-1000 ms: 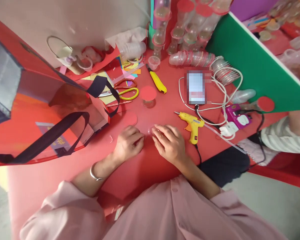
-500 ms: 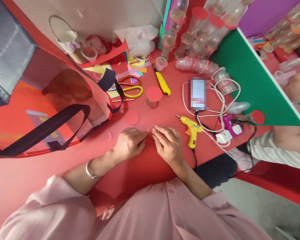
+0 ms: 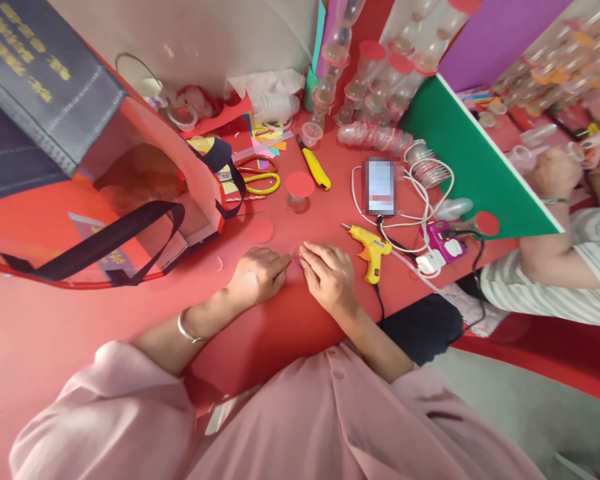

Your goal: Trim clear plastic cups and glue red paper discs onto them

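My left hand (image 3: 258,275) is closed above the red tabletop, thumb and forefinger pressed together. Close on its right is my right hand (image 3: 330,275), fingers bent and tips together at a small transparent piece (image 3: 295,252). That piece lies between both sets of fingertips, and its kind is too faint to make out. Just beyond the hands lies a flat red disc (image 3: 260,229). Behind them stands a clear plastic cup (image 3: 296,203) with a red disc (image 3: 300,183) on top. To the right rests a yellow glue gun (image 3: 373,252).
A red bag (image 3: 115,213) with dark straps stands at left. Farther back lie scissors (image 3: 261,183), a yellow cutter (image 3: 316,168) and stacked clear cups (image 3: 375,138). A phone (image 3: 381,187), cables and a purple power strip (image 3: 445,243) sit at right. Beyond a green panel (image 3: 480,153) works another person.
The view has shifted, so the table items appear farther left and the co-worker's hands show more. My hands stay close together around the transparent piece, with little change in their grip.
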Available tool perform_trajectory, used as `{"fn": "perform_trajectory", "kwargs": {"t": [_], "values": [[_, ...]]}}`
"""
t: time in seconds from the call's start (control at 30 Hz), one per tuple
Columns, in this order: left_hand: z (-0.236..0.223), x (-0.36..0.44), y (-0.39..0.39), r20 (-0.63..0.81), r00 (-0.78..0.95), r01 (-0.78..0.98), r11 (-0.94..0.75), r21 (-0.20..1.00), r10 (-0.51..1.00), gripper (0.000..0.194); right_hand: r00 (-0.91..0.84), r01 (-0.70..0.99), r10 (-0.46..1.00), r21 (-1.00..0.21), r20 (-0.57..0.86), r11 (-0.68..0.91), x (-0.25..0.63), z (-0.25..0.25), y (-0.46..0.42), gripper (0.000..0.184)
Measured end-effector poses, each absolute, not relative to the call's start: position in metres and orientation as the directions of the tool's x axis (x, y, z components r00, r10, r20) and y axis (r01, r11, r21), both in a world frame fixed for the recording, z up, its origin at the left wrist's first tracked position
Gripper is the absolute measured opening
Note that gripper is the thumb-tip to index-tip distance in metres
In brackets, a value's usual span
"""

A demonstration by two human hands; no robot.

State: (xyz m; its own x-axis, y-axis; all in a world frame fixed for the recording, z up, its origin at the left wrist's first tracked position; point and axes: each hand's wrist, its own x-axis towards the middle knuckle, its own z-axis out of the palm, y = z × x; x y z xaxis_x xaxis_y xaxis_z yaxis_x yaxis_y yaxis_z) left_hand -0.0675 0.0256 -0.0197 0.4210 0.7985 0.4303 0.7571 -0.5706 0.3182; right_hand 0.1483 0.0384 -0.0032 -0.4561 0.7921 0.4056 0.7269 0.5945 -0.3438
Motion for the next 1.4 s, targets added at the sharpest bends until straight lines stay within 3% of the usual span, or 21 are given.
{"fn": "perform_trajectory", "kwargs": {"t": [0.63, 0.9, 1.17, 1.27, 1.4], "values": [[-0.022, -0.068, 0.025, 0.411, 0.296, 0.730, -0.482, 0.485, 0.862, 0.025, -0.496, 0.731, 0.796, -0.328, 0.346, 0.598, 0.155, 0.000, 0.034, 0.042], [-0.013, -0.067, 0.025, 0.389, 0.199, 0.668, -0.415, 0.617, 0.899, 0.035, -0.479, 0.723, 0.801, -0.356, 0.359, 0.592, 0.155, -0.006, 0.033, 0.049], [-0.009, -0.063, 0.027, 0.530, 0.274, 0.661, -0.557, 0.503, 0.803, 0.045, -0.373, 0.640, 0.821, -0.521, 0.433, 0.565, 0.162, -0.009, 0.031, 0.079], [-0.005, -0.061, 0.026, 0.582, 0.295, 0.665, -0.600, 0.444, 0.758, 0.050, -0.235, 0.618, 0.822, -0.573, 0.518, 0.538, 0.165, -0.009, 0.032, 0.075], [0.000, -0.059, 0.023, 0.592, 0.321, 0.687, -0.612, 0.392, 0.740, 0.054, -0.114, 0.675, 0.830, -0.571, 0.546, 0.468, 0.168, -0.008, 0.029, 0.053]]}}
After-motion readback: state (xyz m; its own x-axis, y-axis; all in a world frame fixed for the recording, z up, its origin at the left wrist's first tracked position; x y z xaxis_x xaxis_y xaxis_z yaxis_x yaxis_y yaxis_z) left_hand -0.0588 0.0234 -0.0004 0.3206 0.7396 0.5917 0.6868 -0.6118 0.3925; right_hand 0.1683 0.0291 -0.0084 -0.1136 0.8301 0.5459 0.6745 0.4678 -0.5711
